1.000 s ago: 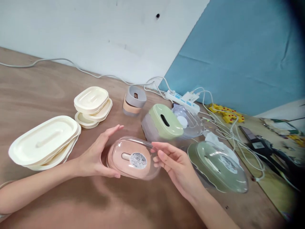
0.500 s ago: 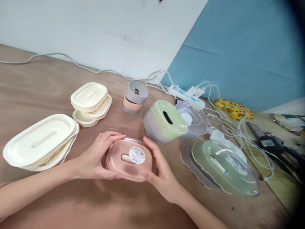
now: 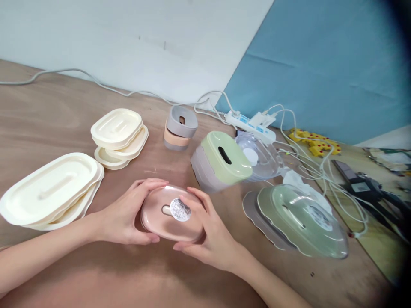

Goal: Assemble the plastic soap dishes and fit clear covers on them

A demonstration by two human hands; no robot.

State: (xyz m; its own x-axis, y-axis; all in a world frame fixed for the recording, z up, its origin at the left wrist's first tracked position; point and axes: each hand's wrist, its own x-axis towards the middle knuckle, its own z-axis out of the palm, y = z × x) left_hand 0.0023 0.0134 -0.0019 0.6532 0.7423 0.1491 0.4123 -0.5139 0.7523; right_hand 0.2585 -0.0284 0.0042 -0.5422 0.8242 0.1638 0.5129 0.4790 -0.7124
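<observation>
Between my two hands is a pink oval box (image 3: 157, 224) with a glossy lid, a slot in its middle and a round printed sticker (image 3: 180, 209). My left hand (image 3: 126, 218) grips its left end, fingers at the far edge and thumb at the near edge. My right hand (image 3: 216, 231) is wrapped round the right end, its thumb at the near edge and one finger reaching over the lid to the sticker. The underside of the box is hidden. Just beyond my right hand stands a light green slotted box part (image 3: 231, 160), set over a grey one (image 3: 205, 171).
Cream oval trays lie in a large stack (image 3: 51, 188) and a smaller stack (image 3: 117, 128) at left. Small grey and peach tubs (image 3: 181, 122) stand behind. Right are clear lids (image 3: 261, 156), greenish transparent lids (image 3: 298, 218), a power strip (image 3: 250, 126) and tangled white cables (image 3: 324, 171).
My right hand has shifted left over the lid, and a finger now lies on the sticker. The pink box has tilted slightly. My left hand keeps its hold.
</observation>
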